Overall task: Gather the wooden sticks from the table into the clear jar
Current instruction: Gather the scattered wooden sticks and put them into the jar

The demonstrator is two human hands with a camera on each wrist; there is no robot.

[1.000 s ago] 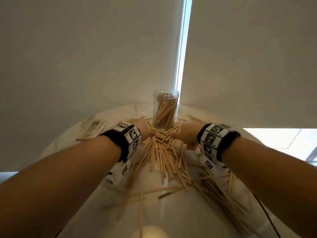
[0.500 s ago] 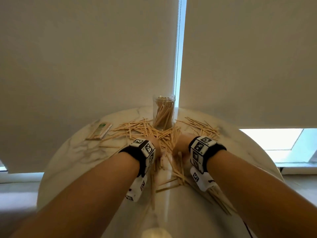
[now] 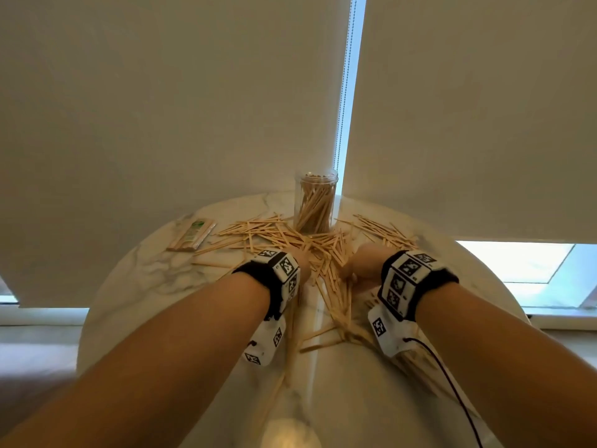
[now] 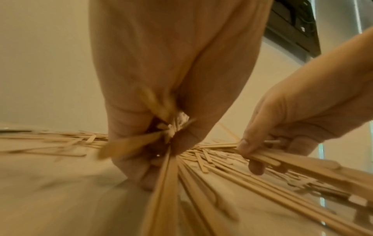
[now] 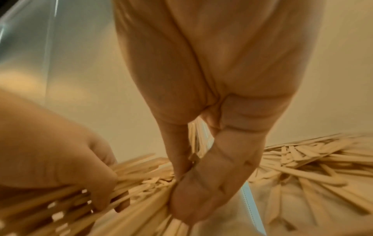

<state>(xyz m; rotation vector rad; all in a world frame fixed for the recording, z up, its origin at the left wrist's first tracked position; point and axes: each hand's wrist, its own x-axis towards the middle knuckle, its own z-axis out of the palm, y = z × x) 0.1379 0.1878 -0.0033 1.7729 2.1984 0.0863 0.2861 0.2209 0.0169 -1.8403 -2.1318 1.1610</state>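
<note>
A clear jar (image 3: pixel 316 202) part-filled with wooden sticks stands upright at the far middle of the round marble table (image 3: pixel 135 286). Loose wooden sticks (image 3: pixel 277 236) lie scattered in front of it and between my wrists. My left hand (image 3: pixel 298 263) lies just left of the pile's middle; its curled fingers (image 4: pixel 141 159) grip a bunch of sticks (image 4: pixel 167 183). My right hand (image 3: pixel 358 263) is a short way to its right, and its thumb and fingers (image 5: pixel 201 183) pinch another bunch (image 5: pixel 141 207) low on the table.
A wrapped packet of sticks (image 3: pixel 192 236) lies at the table's far left. More sticks (image 3: pixel 381 232) fan out right of the jar. Roller blinds (image 3: pixel 161 92) hang right behind the table, with a bead chain (image 3: pixel 344 76) above the jar. A black cable (image 3: pixel 452 386) trails from my right wrist.
Both hands have drawn back from the jar toward me and closer together, raking sticks along. The view has pulled away, so the whole table top shows.
</note>
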